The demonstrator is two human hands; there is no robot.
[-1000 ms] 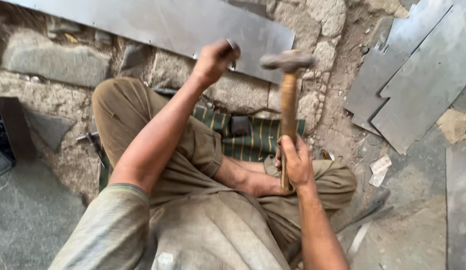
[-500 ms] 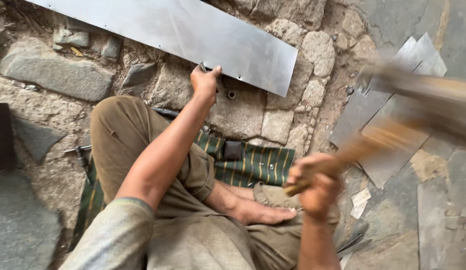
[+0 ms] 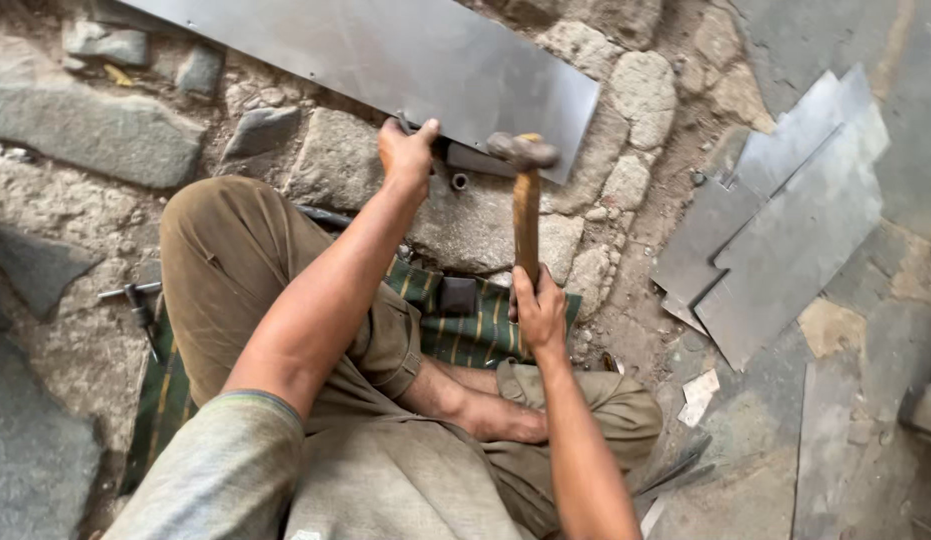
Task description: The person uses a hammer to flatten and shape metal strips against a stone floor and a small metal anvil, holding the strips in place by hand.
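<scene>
i'm mid-hammering: left hand (image 3: 407,152) pins the long grey metal sheet (image 3: 385,50)'s near edge, right hand (image 3: 538,312) grips the wooden-handled hammer (image 3: 525,200); next blow needs steady aim.

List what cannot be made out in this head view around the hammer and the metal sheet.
- Long grey metal sheet: its far and left parts are cut off by the top edge of the head view.
- Edge of that sheet under the left hand: hidden by the fingers.
- Wooden-handled hammer: whether its head touches the sheet is unclear; the handle's end is hidden inside the right hand.
</scene>
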